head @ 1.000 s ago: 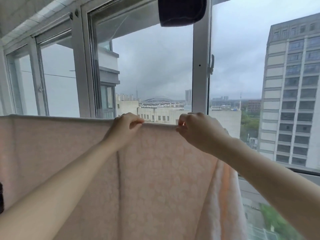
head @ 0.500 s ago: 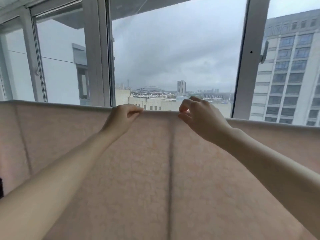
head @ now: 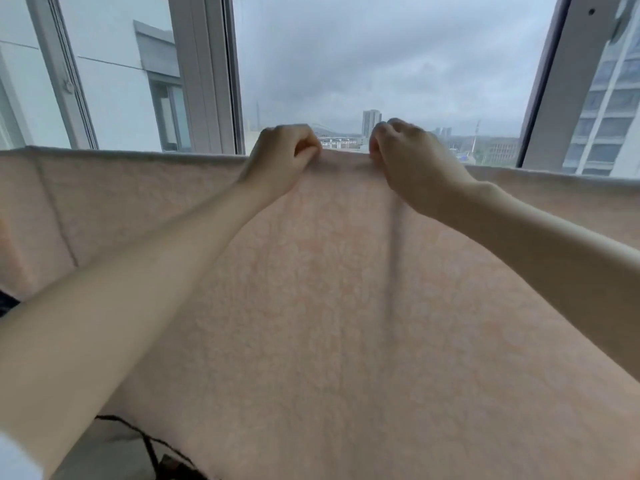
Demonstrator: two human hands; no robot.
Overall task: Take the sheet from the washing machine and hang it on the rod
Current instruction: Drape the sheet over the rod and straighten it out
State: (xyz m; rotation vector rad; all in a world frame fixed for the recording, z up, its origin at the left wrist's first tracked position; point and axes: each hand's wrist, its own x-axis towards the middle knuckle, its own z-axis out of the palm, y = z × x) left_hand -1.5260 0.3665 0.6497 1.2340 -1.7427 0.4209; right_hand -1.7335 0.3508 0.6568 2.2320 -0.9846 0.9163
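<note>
before the window [head: 381,64], both hands, left [head: 280,154], right [head: 412,161], pinching the sheet's [head: 311,306] top edge

One sheet [head: 311,306], two hands (left [head: 280,154], right [head: 412,161]).

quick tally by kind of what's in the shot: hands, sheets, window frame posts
hands: 2 (left hand and right hand, both pinching the top edge)
sheets: 1 (pink sheet, draped along its top fold)
window frame posts: 3 (left post, middle post, right post)
total: 6
</note>
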